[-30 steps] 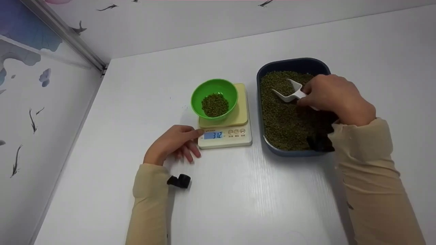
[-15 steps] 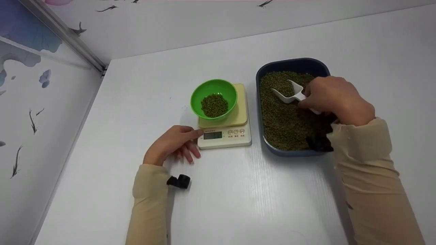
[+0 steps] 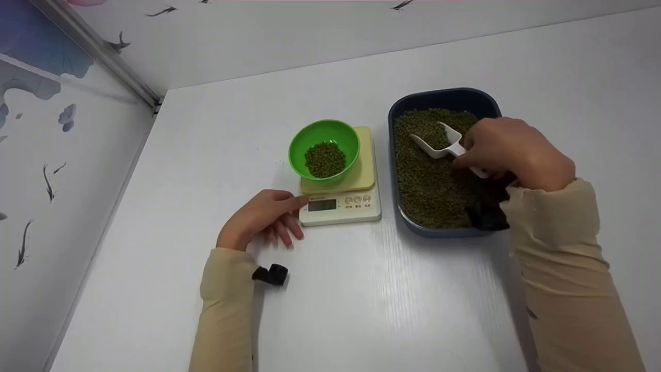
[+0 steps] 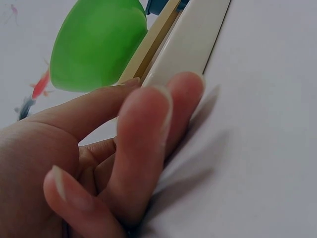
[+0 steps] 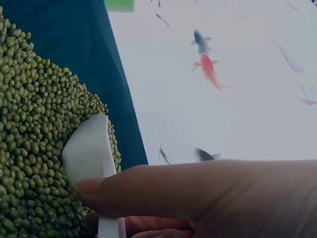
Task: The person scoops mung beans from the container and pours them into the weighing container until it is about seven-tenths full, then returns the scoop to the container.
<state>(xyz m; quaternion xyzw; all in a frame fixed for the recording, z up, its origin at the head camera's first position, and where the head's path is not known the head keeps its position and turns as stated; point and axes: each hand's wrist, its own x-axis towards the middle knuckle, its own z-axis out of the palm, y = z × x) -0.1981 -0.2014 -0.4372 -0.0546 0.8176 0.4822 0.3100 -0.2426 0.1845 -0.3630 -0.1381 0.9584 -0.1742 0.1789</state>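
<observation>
In the head view my right hand point(image 3: 506, 150) pinches the handle of a white scoop point(image 3: 455, 150) over a dark blue tub point(image 3: 405, 219) of green mung beans point(image 3: 426, 191). The right wrist view has the scoop's blade point(image 5: 89, 148) lying among the beans, thumb along its handle. My left hand point(image 3: 263, 217) rests at the near left corner of a kitchen scale point(image 3: 341, 214), thumb on its edge and other fingers loosely bent beside it. On the scale's yellow platform point(image 3: 367, 160) sits a green bowl point(image 3: 302, 147), holding a small heap of beans point(image 3: 325, 160).
The scale and the tub stand side by side on a white table point(image 3: 335, 305), with a narrow gap between them. A patterned wall panel point(image 3: 41, 170) rises at the left, and another wall point(image 3: 310, 31) runs along the back.
The scale's display, lit with 31.2 a second ago, is dark now. My right hand and the scoop have shifted very slightly toward me. The left hand holds its place.
</observation>
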